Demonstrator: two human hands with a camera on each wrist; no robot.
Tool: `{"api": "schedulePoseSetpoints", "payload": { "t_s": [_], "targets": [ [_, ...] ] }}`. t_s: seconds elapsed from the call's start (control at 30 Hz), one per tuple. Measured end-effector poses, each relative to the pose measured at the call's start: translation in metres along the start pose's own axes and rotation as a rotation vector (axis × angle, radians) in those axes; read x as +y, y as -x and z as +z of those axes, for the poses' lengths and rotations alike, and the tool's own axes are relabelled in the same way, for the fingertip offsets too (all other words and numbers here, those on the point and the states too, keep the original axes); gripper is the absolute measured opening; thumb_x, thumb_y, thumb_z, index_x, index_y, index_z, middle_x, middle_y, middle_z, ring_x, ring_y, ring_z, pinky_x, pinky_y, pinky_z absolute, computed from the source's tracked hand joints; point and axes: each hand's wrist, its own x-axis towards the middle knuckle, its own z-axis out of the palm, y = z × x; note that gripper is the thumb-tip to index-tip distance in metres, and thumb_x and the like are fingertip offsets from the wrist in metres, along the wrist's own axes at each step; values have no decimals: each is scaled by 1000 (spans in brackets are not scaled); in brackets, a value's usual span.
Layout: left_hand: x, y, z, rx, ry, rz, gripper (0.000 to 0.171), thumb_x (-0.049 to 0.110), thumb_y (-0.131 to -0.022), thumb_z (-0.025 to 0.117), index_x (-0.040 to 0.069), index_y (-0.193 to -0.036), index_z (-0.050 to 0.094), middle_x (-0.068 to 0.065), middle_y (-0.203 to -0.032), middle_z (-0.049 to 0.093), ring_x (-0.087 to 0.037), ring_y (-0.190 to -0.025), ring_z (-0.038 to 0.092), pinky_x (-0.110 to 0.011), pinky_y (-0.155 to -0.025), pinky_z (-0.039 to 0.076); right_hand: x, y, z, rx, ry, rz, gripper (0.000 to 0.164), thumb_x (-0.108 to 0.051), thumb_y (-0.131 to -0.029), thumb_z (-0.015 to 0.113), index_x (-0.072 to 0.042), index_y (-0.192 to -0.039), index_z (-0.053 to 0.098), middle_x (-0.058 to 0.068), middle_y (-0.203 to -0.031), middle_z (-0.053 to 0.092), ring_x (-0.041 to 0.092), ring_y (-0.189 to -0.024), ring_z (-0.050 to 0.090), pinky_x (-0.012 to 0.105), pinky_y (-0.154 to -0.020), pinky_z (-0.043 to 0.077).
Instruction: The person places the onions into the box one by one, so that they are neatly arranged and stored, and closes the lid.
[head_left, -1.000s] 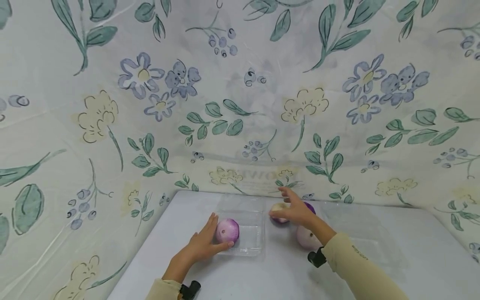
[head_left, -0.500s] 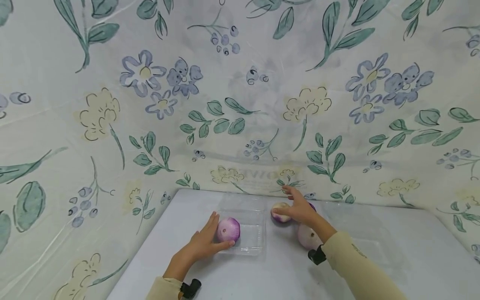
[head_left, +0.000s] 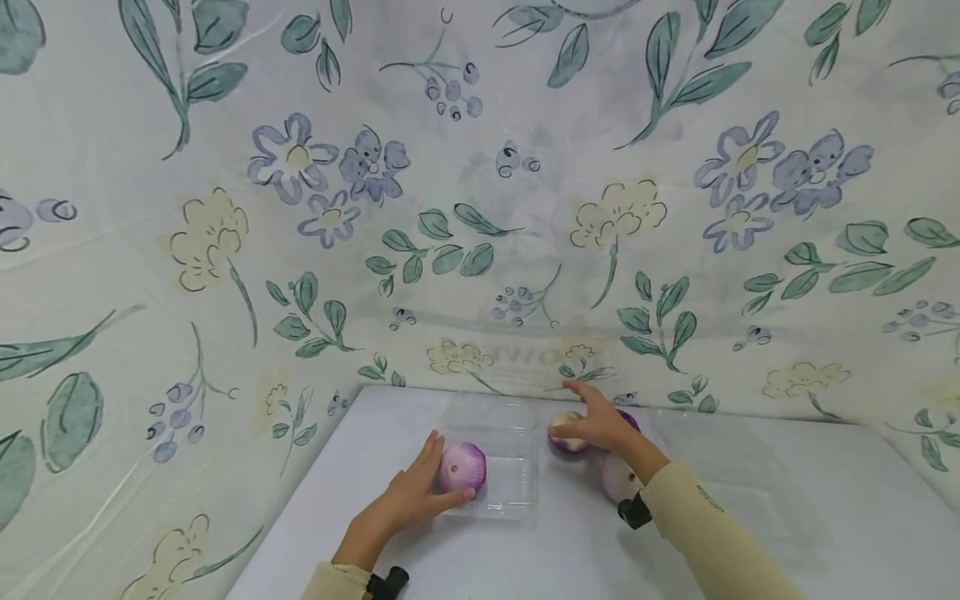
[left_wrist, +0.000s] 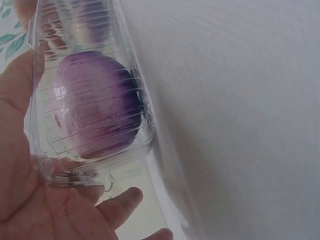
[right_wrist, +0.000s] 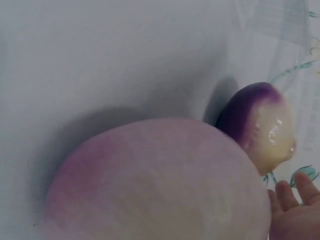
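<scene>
My left hand (head_left: pixel 408 493) lies along the left side of a clear plastic container (head_left: pixel 517 483), fingers extended and thumb at its front edge. Inside sits a purple onion (head_left: pixel 462 468), seen through the ribbed wall in the left wrist view. My right hand (head_left: pixel 600 423) reaches over a cream-and-purple onion (head_left: pixel 564 440), its thumb across the onion's near side and the other fingers stretched beyond it. A darker purple onion (head_left: pixel 628 419) is partly hidden behind that hand. Below the right wrist rests a pale pink onion (head_left: pixel 617 479), which looms large in the right wrist view.
Another clear plastic container (head_left: pixel 750 492) stands on the right of the white table (head_left: pixel 562 558), hard to make out. The first container's clear lid (head_left: pixel 487 408) lies folded back. A flower-printed sheet (head_left: pixel 480 208) hangs behind the table's far edge.
</scene>
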Motion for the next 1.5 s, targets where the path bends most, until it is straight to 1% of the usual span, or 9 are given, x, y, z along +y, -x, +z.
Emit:
{"api": "schedulePoseSetpoints", "payload": {
  "t_s": [0.17, 0.37, 0.47, 0.6, 0.87, 1.07, 1.23, 1.37, 1.5],
  "targets": [
    [0, 0, 0, 3, -6, 0, 108, 57, -84, 70, -5, -155, 17, -22, -165, 9, -42, -149, 22, -76, -110, 16, -1, -1, -1, -17, 3, 25, 90, -38, -78, 83, -21, -152, 36, 17, -162, 26, 44, -146, 27, 67, -114, 25],
    [0, -2, -2, 11, -9, 8, 108, 57, -84, 70, -5, -155, 17, -23, -164, 9, -43, -149, 22, -76, -110, 16, -1, -3, -1, -32, 18, 25, 88, -36, -78, 83, -21, -152, 37, 18, -162, 25, 45, -146, 26, 68, -113, 24],
    [-1, -3, -1, 15, -7, 17, 108, 56, -84, 71, -6, -155, 17, -24, -164, 10, -44, -149, 22, -76, -109, 17, 0, -4, 1, -34, 39, 18, 86, -32, -79, 83, -20, -151, 38, 18, -161, 26, 44, -146, 27, 67, -114, 25],
    [-2, -3, 0, 18, -12, 18, 108, 56, -84, 71, -6, -155, 18, -24, -164, 11, -43, -149, 23, -77, -109, 17, 0, -4, 3, -43, 60, 2, 83, -30, -79, 83, -17, -150, 41, 19, -159, 31, 44, -144, 32, 66, -113, 28],
    [-2, -4, 2, 17, -17, 10, 107, 56, -84, 71, -4, -155, 18, -22, -165, 12, -42, -149, 23, -77, -110, 15, 1, -4, 4, -72, 71, 21, 82, -32, -80, 82, -16, -149, 42, 18, -158, 34, 42, -141, 36, 64, -113, 30],
    [-2, -5, 3, 12, -18, 8, 108, 57, -84, 70, -3, -156, 17, -21, -165, 11, -41, -149, 22, -76, -110, 16, 0, -3, 6, -74, 81, 27, 80, -29, -78, 84, -13, -146, 46, 20, -152, 42, 40, -134, 45, 62, -111, 35],
    [-1, -4, 3, 17, -26, 14, 107, 56, -84, 71, -4, -155, 19, -22, -164, 13, -42, -149, 23, -76, -109, 17, 2, -4, 8, -98, 103, 17, 80, -28, -76, 85, -10, -145, 49, 19, -146, 50, 35, -128, 51, 55, -108, 42],
    [0, -2, 2, 16, -27, 15, 107, 55, -84, 71, -5, -155, 19, -23, -164, 14, -42, -149, 22, -77, -109, 18, 4, -4, 11, -133, 134, 2, 75, -26, -74, 87, -9, -140, 54, 16, -140, 56, 29, -117, 57, 51, -103, 47],
    [0, -1, 1, 12, -32, 7, 107, 55, -84, 71, -5, -155, 19, -23, -164, 13, -41, -149, 22, -76, -109, 17, 4, -4, 13, -152, 138, 10, 70, -23, -74, 87, -10, -136, 58, 13, -134, 59, 24, -107, 58, 48, -99, 49]
  ]
}}
